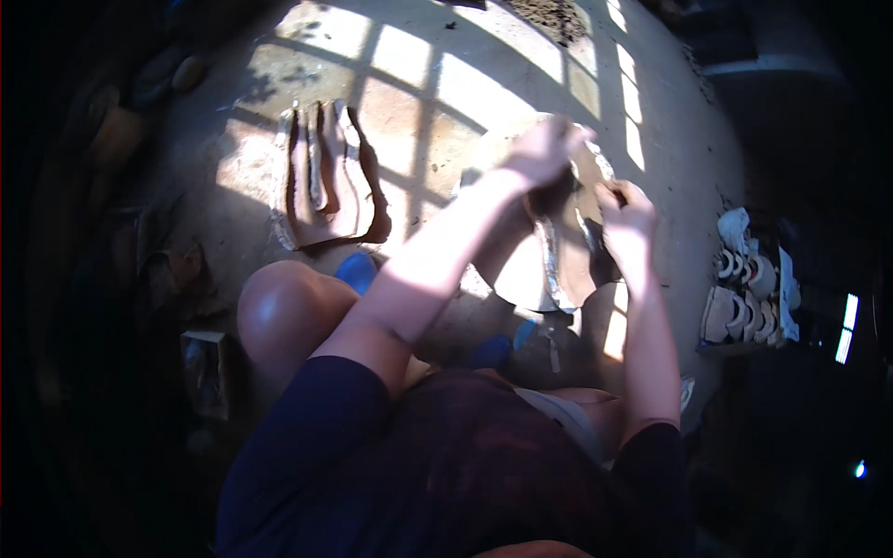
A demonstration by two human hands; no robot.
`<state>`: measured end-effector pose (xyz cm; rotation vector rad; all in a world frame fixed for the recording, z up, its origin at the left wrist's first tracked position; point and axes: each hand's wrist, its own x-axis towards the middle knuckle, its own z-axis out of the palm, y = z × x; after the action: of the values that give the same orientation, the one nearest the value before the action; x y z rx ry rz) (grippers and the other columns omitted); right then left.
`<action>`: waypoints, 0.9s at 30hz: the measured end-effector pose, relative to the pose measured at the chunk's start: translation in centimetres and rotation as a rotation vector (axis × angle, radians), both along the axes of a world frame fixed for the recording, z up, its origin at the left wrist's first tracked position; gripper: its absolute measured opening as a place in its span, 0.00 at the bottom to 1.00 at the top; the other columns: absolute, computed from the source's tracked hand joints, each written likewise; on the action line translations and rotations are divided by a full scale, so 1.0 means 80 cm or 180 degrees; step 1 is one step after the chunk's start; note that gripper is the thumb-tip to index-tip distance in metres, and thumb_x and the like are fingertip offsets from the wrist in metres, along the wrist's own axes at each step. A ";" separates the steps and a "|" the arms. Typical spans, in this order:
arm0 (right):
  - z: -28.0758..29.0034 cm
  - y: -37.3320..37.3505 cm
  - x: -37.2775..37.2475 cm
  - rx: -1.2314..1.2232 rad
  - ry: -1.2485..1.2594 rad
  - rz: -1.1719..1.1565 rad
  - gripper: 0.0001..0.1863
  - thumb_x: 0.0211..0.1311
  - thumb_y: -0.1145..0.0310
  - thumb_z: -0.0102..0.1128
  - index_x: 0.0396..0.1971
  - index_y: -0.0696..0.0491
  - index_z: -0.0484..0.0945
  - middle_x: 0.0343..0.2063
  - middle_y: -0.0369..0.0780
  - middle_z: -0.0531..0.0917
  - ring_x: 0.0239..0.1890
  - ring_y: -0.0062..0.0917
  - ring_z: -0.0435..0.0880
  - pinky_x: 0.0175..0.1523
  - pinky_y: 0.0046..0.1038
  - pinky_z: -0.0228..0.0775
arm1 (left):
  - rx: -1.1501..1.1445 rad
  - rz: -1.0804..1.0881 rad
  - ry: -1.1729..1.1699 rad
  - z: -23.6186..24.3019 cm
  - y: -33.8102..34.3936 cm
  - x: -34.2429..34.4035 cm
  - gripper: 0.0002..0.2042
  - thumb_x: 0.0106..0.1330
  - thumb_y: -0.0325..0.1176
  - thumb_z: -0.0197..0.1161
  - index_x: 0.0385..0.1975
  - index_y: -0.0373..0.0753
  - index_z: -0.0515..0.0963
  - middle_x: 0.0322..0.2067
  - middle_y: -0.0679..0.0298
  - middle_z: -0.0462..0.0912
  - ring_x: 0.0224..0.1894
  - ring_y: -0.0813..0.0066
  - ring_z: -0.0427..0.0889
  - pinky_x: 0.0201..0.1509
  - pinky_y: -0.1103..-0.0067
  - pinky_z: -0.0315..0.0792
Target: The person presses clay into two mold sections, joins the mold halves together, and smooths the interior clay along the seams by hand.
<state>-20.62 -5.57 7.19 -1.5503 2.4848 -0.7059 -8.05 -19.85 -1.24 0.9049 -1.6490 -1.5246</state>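
In the head view, large curved clay-coloured pieces with rough whitish edges [512, 270] stand in front of me in patchy sunlight. My left hand [544, 149], blurred, is over their far end; its fingers are too smeared to tell their grip. My right hand [628, 219] has its fingers curled around the right edge of these pieces, near the far end. To the left, a separate set of long, wavy, nested clay pieces [326, 209] rests on the floor. Both forearms reach up from the lower edge, between my bent bare knees.
On the right are rows of curved pieces [739, 316] with a pale cloth [733, 228]. A small box-like object [214, 363] sits at lower left, near dim rubble-like shapes. Crumbly dark material [549, 19] lies at the top. My blue footwear [355, 272] shows beside my left knee.
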 end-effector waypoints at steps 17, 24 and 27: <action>-0.036 -0.137 0.014 0.1841 0.0831 0.1130 0.22 0.62 0.65 0.54 0.52 0.55 0.88 0.50 0.57 0.86 0.56 0.51 0.85 0.65 0.45 0.74 | 0.0048 0.0257 -0.0096 -0.119 -0.050 0.029 0.26 0.66 0.49 0.75 0.50 0.32 0.79 0.52 0.44 0.83 0.59 0.47 0.81 0.65 0.61 0.74; -0.059 -0.077 0.015 0.1553 0.0316 0.0815 0.24 0.64 0.66 0.53 0.55 0.61 0.85 0.53 0.59 0.84 0.59 0.53 0.83 0.67 0.43 0.72 | -0.0333 0.0467 -0.0395 -0.114 -0.049 0.022 0.27 0.65 0.52 0.76 0.47 0.31 0.80 0.47 0.46 0.87 0.54 0.51 0.86 0.60 0.63 0.78; -0.057 -0.060 0.031 0.1865 0.0239 0.0627 0.21 0.68 0.63 0.51 0.53 0.58 0.86 0.54 0.55 0.83 0.61 0.48 0.81 0.67 0.42 0.72 | -0.0099 0.0153 -0.0379 -0.121 -0.055 0.025 0.29 0.64 0.53 0.75 0.52 0.32 0.79 0.54 0.44 0.82 0.61 0.46 0.80 0.67 0.60 0.72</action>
<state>-18.14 -10.36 2.63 -1.5604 2.2443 0.1113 -6.06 -24.23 -10.88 1.0282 -1.7175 -1.4331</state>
